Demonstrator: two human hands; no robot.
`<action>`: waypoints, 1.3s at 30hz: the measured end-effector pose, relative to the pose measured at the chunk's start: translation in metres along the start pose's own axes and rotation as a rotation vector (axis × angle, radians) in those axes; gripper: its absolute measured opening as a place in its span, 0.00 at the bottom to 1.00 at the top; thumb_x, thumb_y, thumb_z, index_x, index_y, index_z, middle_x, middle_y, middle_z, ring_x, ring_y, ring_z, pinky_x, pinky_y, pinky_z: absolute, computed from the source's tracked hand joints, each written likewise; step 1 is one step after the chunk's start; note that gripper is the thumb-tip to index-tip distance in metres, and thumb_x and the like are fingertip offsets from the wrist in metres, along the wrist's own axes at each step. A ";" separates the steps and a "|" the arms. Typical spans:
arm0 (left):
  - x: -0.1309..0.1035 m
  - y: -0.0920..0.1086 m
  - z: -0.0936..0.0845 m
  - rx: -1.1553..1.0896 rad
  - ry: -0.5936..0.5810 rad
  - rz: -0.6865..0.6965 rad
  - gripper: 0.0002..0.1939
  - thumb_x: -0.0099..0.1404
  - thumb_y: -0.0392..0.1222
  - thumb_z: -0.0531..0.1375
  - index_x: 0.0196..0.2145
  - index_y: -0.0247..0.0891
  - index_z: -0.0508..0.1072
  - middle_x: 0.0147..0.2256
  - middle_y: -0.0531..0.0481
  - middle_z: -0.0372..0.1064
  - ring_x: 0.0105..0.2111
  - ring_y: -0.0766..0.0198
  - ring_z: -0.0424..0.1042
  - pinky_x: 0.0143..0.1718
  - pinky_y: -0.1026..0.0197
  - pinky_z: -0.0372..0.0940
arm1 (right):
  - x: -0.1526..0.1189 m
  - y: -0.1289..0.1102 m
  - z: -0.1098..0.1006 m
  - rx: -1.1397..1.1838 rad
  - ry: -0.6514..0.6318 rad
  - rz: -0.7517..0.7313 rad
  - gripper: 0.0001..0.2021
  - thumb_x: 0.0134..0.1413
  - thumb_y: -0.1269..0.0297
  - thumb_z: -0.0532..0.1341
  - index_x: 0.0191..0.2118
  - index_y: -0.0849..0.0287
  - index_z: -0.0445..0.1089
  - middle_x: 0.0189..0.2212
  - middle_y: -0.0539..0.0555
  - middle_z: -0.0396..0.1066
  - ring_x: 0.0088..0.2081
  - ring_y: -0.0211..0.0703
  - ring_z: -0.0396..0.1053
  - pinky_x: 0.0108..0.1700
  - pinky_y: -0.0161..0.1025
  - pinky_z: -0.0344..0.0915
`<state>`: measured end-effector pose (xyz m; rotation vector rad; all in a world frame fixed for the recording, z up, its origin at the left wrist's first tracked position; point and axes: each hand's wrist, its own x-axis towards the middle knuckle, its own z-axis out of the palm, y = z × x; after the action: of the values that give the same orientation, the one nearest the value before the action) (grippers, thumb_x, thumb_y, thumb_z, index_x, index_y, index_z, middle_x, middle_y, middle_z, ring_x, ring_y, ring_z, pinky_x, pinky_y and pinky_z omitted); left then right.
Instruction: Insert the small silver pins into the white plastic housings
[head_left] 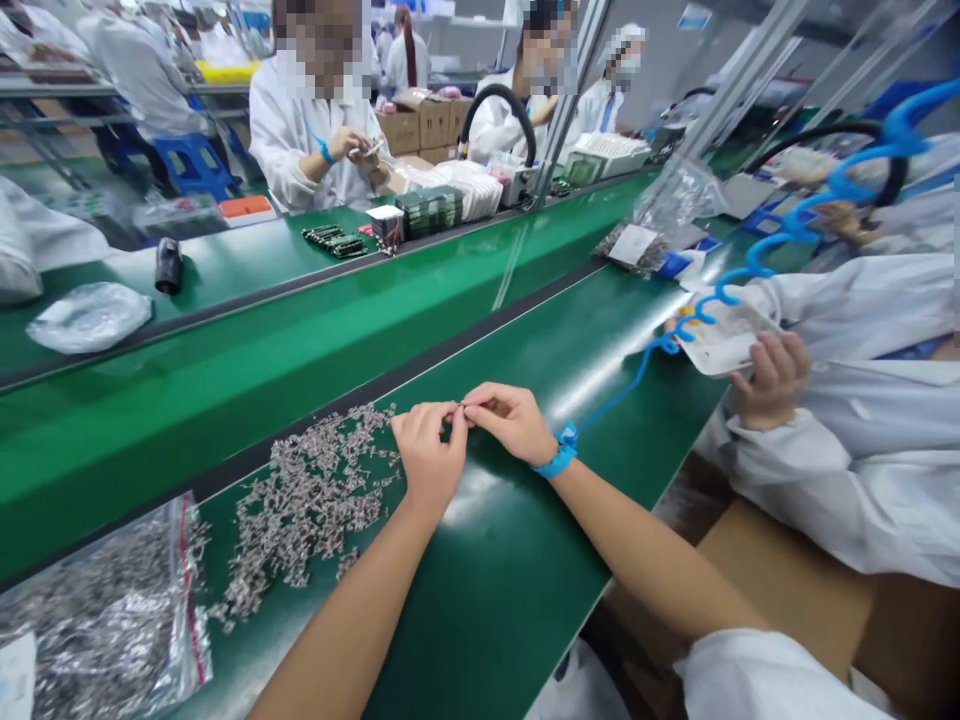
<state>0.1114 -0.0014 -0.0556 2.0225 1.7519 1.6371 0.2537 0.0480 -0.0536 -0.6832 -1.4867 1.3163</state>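
Note:
My left hand (433, 455) and my right hand (514, 422) meet fingertip to fingertip above the green tabletop (480, 580). Both are closed in a pinch, and whatever sits between the fingertips is too small to make out. A blue coiled-cord wrist strap (556, 457) goes round my right wrist. Just left of my left hand spreads a loose pile of small silvery metal parts (307, 495). Farther left, a clear zip bag (97, 610) with a red seal line holds many similar-looking parts.
A green divider strip (247, 345) runs behind my table. On the right, a co-worker's hand (772, 380) holds a white tray (724, 340); a blue coiled cord (757, 260) hangs there. Another bag of parts (637, 245) lies far right. Circuit boards (334, 241) rest across the divider.

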 end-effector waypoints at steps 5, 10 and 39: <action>-0.001 -0.005 0.002 -0.085 -0.009 0.029 0.08 0.72 0.39 0.56 0.37 0.38 0.74 0.33 0.50 0.74 0.30 0.62 0.69 0.40 0.55 0.56 | 0.000 0.003 -0.002 -0.153 -0.040 -0.169 0.07 0.63 0.59 0.67 0.38 0.57 0.77 0.35 0.54 0.73 0.34 0.44 0.72 0.36 0.39 0.70; 0.001 -0.008 0.001 -0.301 -0.060 -0.060 0.10 0.71 0.42 0.56 0.35 0.39 0.76 0.32 0.51 0.74 0.32 0.63 0.69 0.40 0.56 0.56 | -0.005 0.006 -0.002 -0.227 -0.023 -0.290 0.05 0.65 0.62 0.66 0.40 0.57 0.76 0.36 0.54 0.73 0.36 0.44 0.72 0.39 0.39 0.70; 0.015 -0.027 0.003 -0.531 -0.175 -0.347 0.14 0.55 0.55 0.67 0.32 0.42 0.81 0.34 0.51 0.76 0.35 0.60 0.73 0.41 0.61 0.67 | 0.001 0.011 0.000 -0.793 0.039 -0.609 0.05 0.70 0.71 0.58 0.40 0.60 0.71 0.38 0.56 0.75 0.43 0.42 0.73 0.49 0.39 0.72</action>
<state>0.0918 0.0211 -0.0626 1.4794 1.3278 1.5433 0.2509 0.0512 -0.0640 -0.6477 -1.9799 0.2259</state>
